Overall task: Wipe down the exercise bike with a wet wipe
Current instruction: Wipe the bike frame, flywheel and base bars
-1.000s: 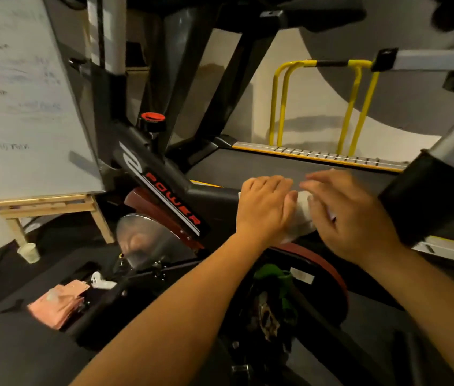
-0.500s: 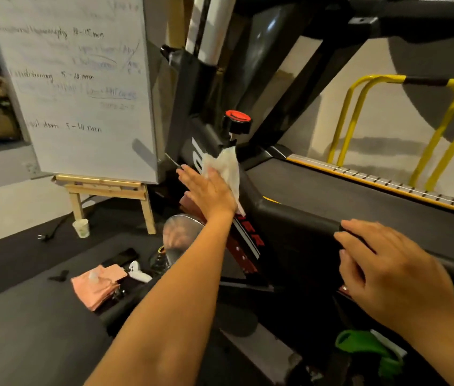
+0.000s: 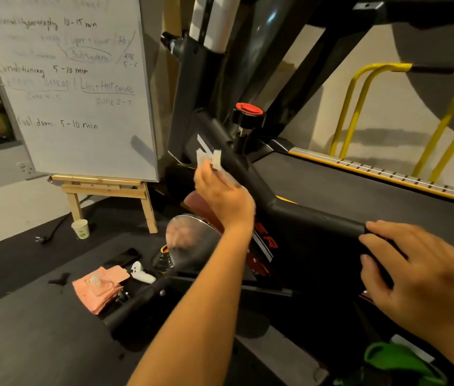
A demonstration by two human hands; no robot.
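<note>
Single head camera, faces forward-down, close above exercise bike (image 3: 303,215).

On the sloping frame tube (image 3: 237,166), the red-capped knob (image 3: 249,115) stands in your way; the whiteboard (image 3: 81,107) crowds the left side.

Wall (image 3: 298,107): pale and plain ahead of me, with a dark curved patch at upper right.
Floor (image 3: 25,344): dark matting across the lower left.
Whiteboard (image 3: 75,87): upper left, covered in handwritten notes, standing on a wooden easel (image 3: 109,190).
Yellow rail (image 3: 359,107): right, against the wall.
Floor clutter: paper cup (image 3: 81,229) beside the easel leg; pink cloth (image 3: 97,288) and a dark phone (image 3: 122,257), lower left.
Light: warm and dim.
</note>
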